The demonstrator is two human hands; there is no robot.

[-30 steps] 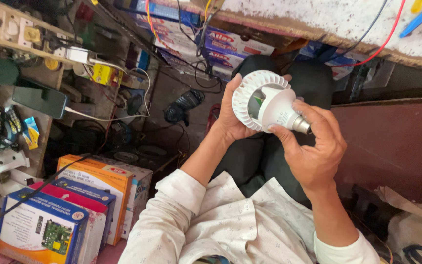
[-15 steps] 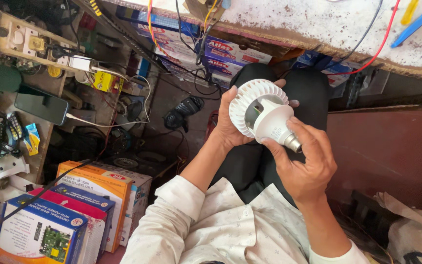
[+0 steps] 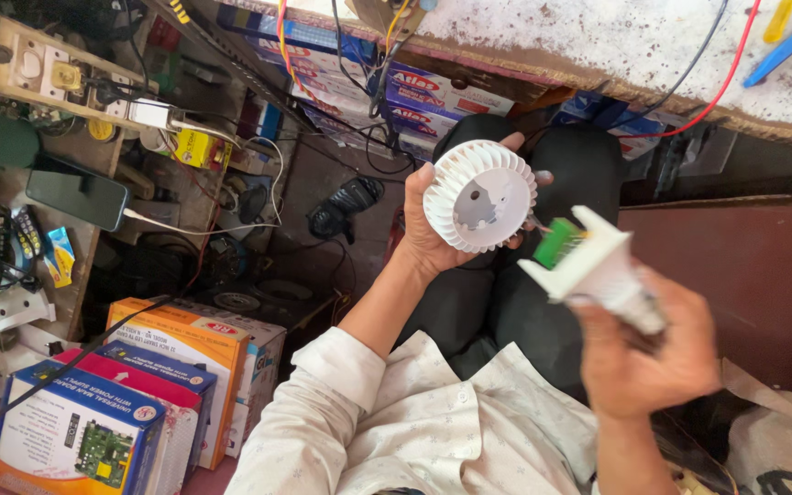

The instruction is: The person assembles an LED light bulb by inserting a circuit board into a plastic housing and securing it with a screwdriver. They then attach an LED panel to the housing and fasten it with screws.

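Observation:
My left hand point(image 3: 428, 229) grips a white finned bulb housing point(image 3: 480, 195), its hollow inside facing me. My right hand point(image 3: 648, 353) holds the white bulb base point(image 3: 593, 266), with a small green circuit board point(image 3: 556, 243) sticking out of its wide end. The two parts are apart, the base lower and to the right of the housing. Both are held over my lap, above my dark trousers point(image 3: 524, 312).
A stack of coloured cartons point(image 3: 130, 394) stands at lower left. A cluttered shelf holds a switchboard point(image 3: 38, 69), a dark phone point(image 3: 75, 197) on a cable and loose wires. A speckled workbench edge point(image 3: 616, 46) with red and black wires runs along the top. A white bag point(image 3: 781, 449) lies at lower right.
The base with its green circuit board has come out of the finned housing; my right hand moved it down and right, while my left hand kept the housing in place.

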